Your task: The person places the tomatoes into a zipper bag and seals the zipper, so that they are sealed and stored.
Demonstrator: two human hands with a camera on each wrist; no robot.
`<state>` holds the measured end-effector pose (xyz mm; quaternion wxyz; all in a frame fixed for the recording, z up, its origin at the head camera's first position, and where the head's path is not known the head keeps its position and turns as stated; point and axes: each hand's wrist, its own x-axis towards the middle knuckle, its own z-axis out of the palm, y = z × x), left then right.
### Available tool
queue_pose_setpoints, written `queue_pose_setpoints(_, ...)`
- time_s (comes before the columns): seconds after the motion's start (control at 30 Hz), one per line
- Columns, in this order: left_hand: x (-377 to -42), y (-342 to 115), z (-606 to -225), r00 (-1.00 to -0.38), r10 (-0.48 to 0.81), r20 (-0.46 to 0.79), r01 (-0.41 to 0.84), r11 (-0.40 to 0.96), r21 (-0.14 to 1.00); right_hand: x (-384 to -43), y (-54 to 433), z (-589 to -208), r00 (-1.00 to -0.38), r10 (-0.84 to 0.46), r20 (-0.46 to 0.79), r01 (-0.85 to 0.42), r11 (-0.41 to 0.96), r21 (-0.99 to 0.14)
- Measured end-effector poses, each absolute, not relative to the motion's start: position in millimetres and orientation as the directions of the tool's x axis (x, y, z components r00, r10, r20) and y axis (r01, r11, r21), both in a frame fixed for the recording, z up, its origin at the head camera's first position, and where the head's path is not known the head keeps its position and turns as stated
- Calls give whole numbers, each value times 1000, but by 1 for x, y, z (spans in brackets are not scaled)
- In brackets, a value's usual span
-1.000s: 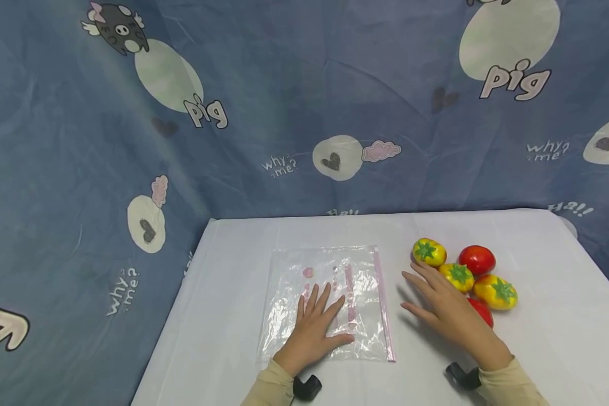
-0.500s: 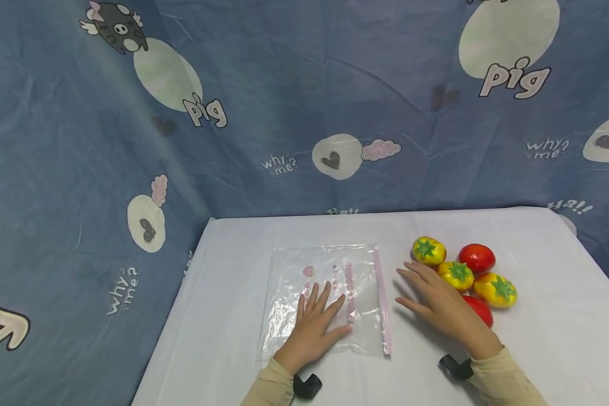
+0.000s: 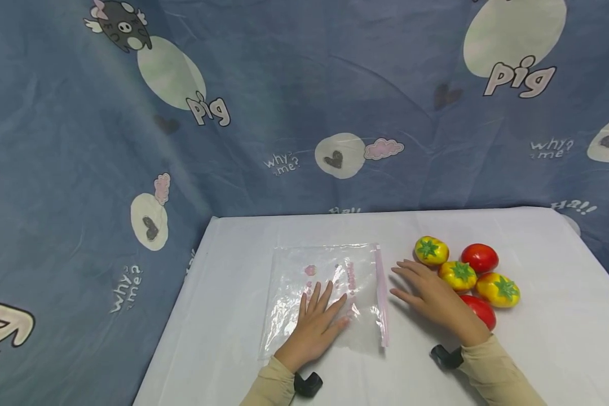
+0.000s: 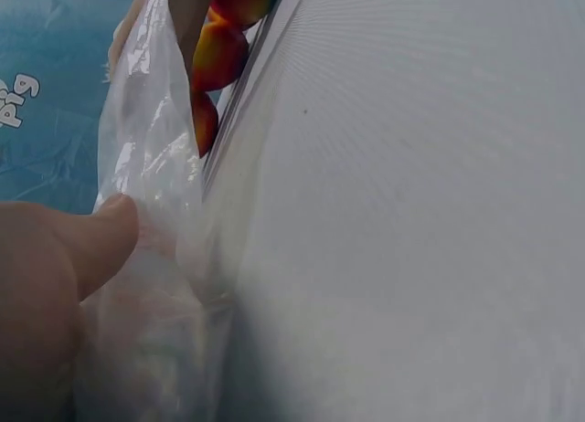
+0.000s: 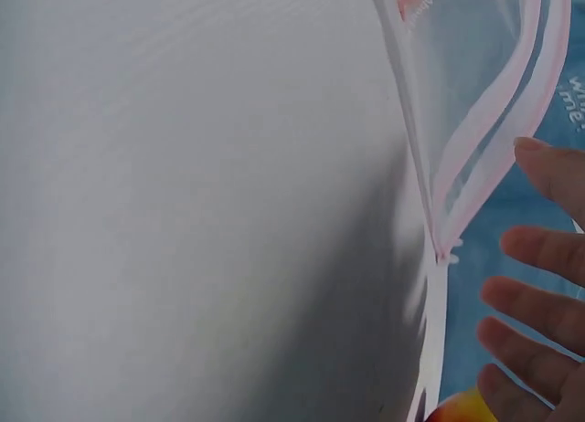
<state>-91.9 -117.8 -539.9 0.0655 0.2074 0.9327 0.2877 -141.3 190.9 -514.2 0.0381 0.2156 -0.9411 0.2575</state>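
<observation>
A clear zip bag (image 3: 294,265) with pink print and a pink zip strip (image 3: 382,293) lies on the white table. My left hand (image 3: 312,332) rests on it with fingers spread; in the left wrist view the thumb (image 4: 105,248) touches the raised, creased plastic. Just right of the strip hovers my right hand (image 3: 433,296), its fingers apart and holding nothing. In the right wrist view the bag's pink mouth (image 5: 498,139) gapes a little near that thumb. Beside the right hand sit yellow fruits with green leafy tops (image 3: 458,275) and glossy red fruits (image 3: 479,258).
The white tabletop (image 3: 223,293) extends around the bag. A blue cloth with pig prints (image 3: 254,101) hangs behind the table and along its left side. Black wrist mounts (image 3: 308,385) sit at both cuffs.
My right hand has moved left toward the pink strip. The bag's near right corner has shifted inward and up. My left thumb has drawn slightly toward the fingers; the fruits stay put.
</observation>
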Motion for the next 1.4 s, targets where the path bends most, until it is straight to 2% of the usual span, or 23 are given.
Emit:
queue_pose_setpoints(0.33,-93,-119,-537,-898,438,-43,339,751,567,-155,183,-516,-912,-386,142,-403,771,-494)
queue_pose_setpoints(0.63,-94,-120,-537,-893,443,-82,320,751,578,-173,178,-522,-889,-431,155,-443,727,-525)
queue_pose_setpoints(1.1,-95,-123,-538,-888,453,-76,329,742,584,-192,175,-529,-840,-505,200,-509,603,-614)
queue_pose_setpoints(1.4,-96,-123,-536,-886,458,-72,334,738,586,-205,175,-536,-856,-489,169,-464,580,-669)
